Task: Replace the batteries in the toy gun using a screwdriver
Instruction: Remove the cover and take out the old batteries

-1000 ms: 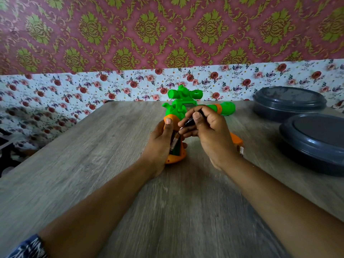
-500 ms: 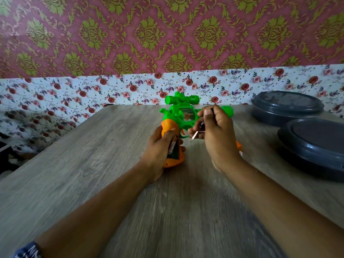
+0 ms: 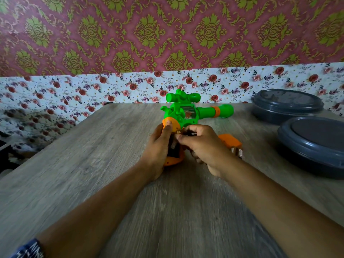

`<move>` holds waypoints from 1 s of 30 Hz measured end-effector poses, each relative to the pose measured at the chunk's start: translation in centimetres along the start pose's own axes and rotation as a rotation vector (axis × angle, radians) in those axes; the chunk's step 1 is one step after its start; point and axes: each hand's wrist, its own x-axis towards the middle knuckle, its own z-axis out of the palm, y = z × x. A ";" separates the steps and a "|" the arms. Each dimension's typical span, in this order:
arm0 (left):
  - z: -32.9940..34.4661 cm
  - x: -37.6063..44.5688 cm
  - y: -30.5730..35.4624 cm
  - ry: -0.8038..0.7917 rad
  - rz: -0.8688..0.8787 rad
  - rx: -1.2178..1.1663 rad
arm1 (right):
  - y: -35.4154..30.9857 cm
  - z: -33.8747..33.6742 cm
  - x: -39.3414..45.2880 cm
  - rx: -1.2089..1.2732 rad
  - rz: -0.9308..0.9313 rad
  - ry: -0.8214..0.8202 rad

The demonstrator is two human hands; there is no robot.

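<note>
From my feed I see both forearms reaching in from six o'clock across the bench (image 3: 93, 164) toward the middle of the view. The left hand (image 3: 158, 148) wraps the orange grip of the toy gun (image 3: 184, 112), thumb up along the grip's upper edge and fingers curled behind it, holding the gun upright with the grip's butt on the wood. The right hand (image 3: 204, 146) sits just at three o'clock of the left, fingers curled tight, its fingertips at the open battery bay in the grip; something small and dark is pinched there, which I cannot identify for the blur. The green body and scope rise at twelve o'clock of both hands, the barrel pointing toward two o'clock. An orange cover (image 3: 229, 140) and loose batteries (image 3: 237, 152) lie on the wood at three o'clock, just behind the right wrist. Two grey lidded containers (image 3: 314, 146) stand well apart at the right edge. Half a second ago the right hand was higher, holding a thin tool near the green body; it has since dropped to the grip
</note>
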 end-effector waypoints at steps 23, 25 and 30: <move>0.3 0.0 0.2 0.070 -0.055 0.168 | 2.9 -11.4 -1.6 -0.769 0.454 0.210; 0.2 0.0 0.2 0.102 -0.080 0.200 | 3.2 -11.5 -1.4 -0.821 0.438 0.220; -0.5 0.4 0.3 0.123 -0.135 0.340 | 0.9 -10.1 -1.8 -0.877 0.037 0.278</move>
